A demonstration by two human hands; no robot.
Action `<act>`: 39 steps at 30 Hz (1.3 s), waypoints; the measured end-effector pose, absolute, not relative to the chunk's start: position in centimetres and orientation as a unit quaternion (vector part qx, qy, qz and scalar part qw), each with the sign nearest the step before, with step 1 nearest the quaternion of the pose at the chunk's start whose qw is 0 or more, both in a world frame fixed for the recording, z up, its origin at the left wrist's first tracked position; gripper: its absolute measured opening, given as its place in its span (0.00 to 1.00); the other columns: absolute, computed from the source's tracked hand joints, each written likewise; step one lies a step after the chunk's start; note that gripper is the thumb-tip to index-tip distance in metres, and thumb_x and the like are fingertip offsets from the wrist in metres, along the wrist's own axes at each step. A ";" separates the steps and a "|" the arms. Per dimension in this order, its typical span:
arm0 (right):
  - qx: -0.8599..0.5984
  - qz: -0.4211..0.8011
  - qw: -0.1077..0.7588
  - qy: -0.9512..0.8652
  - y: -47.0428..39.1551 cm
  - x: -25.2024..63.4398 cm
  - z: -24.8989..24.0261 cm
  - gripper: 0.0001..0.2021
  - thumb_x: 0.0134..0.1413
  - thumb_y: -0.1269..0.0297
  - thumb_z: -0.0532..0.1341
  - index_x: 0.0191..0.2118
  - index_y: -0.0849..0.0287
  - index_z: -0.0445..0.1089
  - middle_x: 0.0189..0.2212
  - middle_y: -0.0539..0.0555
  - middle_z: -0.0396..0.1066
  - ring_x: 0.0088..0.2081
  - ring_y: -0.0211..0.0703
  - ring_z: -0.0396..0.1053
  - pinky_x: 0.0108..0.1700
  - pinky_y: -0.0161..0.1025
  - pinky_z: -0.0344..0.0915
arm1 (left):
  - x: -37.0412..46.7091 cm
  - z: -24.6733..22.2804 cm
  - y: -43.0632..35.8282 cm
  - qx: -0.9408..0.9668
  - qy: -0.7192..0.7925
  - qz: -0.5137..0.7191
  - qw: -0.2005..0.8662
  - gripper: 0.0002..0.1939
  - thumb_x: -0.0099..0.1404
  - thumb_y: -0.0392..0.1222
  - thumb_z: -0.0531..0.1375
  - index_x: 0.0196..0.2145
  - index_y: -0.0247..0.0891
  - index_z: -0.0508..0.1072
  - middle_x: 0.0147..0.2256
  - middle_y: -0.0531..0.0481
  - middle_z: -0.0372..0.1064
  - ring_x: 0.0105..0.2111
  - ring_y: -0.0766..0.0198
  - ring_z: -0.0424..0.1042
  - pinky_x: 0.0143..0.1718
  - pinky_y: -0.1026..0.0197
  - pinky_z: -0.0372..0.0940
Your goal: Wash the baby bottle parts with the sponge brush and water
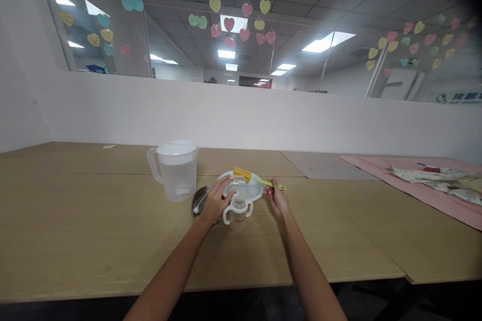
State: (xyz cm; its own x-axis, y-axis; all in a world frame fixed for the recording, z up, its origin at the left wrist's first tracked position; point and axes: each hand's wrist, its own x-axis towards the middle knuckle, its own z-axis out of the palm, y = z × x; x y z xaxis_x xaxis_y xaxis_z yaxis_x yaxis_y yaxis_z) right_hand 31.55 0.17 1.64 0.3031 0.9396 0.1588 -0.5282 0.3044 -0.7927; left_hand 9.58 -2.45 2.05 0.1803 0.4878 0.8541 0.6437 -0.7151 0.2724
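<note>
My right hand (278, 197) grips the green handle of a bottle brush (243, 174), whose yellow sponge head points left over a white bowl (259, 193). My left hand (216, 201) is curled over the bowl's left side, with fingers and thumb around a clear cap-like piece (238, 179) close to the sponge; its exact shape is hard to make out. In front of the bowl stands a clear baby bottle (238, 218), upright and without a lid, with a white two-handled collar. Under my left wrist, a round metal dish (196, 204) holds a thin straw with a white end (196, 209).
A translucent lidded pitcher (177, 173) stands left of the bowl. Far right, a pink cloth (371, 170) bears crumpled fabric and small items. A flat pale piece (109, 147) lies at the back left. A low white wall (241, 118) with glass above borders the table (94, 230).
</note>
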 end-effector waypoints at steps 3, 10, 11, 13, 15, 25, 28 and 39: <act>-0.324 0.478 0.754 -0.313 0.2 31.6 1.6 0.16 0.35 0.52 0.66 0.24 0.61 0.67 0.13 0.46 0.65 0.14 0.30 0.59 0.20 0.30 0.63 | 9.0 2.4 -2.2 -0.709 -0.405 -0.570 0.087 0.16 0.60 0.42 0.53 0.47 0.39 0.65 0.46 0.44 0.62 0.48 0.59 0.62 0.50 0.55 0.59; -0.349 0.457 0.766 -0.286 -0.2 31.6 2.1 0.15 0.37 0.52 0.65 0.23 0.61 0.68 0.10 0.45 0.62 0.13 0.29 0.57 0.19 0.29 0.62 | 6.8 1.7 -0.6 -0.618 -0.556 -0.549 0.095 0.15 0.56 0.38 0.53 0.43 0.38 0.68 0.40 0.44 0.62 0.43 0.54 0.63 0.46 0.52 0.59; -0.352 0.454 0.768 -0.282 -0.2 31.6 2.1 0.16 0.37 0.51 0.64 0.23 0.61 0.67 0.10 0.45 0.62 0.13 0.29 0.57 0.18 0.29 0.61 | 6.7 1.6 -0.4 -0.619 -0.572 -0.531 0.095 0.14 0.56 0.38 0.53 0.41 0.38 0.69 0.38 0.44 0.62 0.42 0.54 0.63 0.45 0.51 0.59; -0.357 0.448 0.771 -0.277 -0.2 31.7 2.0 0.16 0.37 0.51 0.64 0.22 0.61 0.67 0.10 0.44 0.62 0.13 0.28 0.56 0.18 0.28 0.61 | 6.6 1.4 -0.2 -0.628 -0.600 -0.487 0.089 0.12 0.55 0.38 0.53 0.37 0.37 0.69 0.36 0.44 0.64 0.39 0.54 0.64 0.43 0.52 0.59; -0.365 0.443 0.771 -0.277 -0.1 31.7 1.9 0.17 0.37 0.50 0.64 0.22 0.61 0.67 0.10 0.44 0.61 0.13 0.28 0.55 0.17 0.28 0.60 | 6.7 1.2 -0.1 -0.646 -0.622 -0.437 0.072 0.11 0.53 0.37 0.54 0.36 0.37 0.69 0.35 0.44 0.65 0.38 0.55 0.64 0.41 0.53 0.59; -0.383 0.364 0.802 -0.279 0.3 31.9 1.3 0.20 0.38 0.45 0.61 0.23 0.61 0.67 0.08 0.42 0.56 0.12 0.28 0.53 0.16 0.29 0.56 | 7.4 1.3 -0.5 -0.665 -0.637 -0.387 0.050 0.13 0.52 0.35 0.53 0.37 0.35 0.67 0.36 0.43 0.66 0.38 0.56 0.65 0.40 0.56 0.59; -0.376 0.364 0.819 -0.236 0.5 32.1 1.2 0.20 0.37 0.45 0.61 0.23 0.62 0.66 0.07 0.41 0.54 0.12 0.28 0.52 0.15 0.29 0.55 | 8.0 2.2 -0.7 -0.683 -0.575 -0.450 0.034 0.12 0.52 0.33 0.52 0.36 0.35 0.67 0.37 0.45 0.67 0.40 0.57 0.64 0.43 0.56 0.58; -0.362 0.389 0.825 -0.192 0.6 32.5 1.3 0.18 0.40 0.48 0.60 0.22 0.61 0.64 0.09 0.41 0.55 0.12 0.27 0.51 0.15 0.28 0.54 | 13.2 5.0 2.1 -0.884 -0.362 -0.247 -0.164 0.11 0.56 0.39 0.54 0.34 0.36 0.74 0.35 0.47 0.73 0.39 0.60 0.68 0.46 0.60 0.59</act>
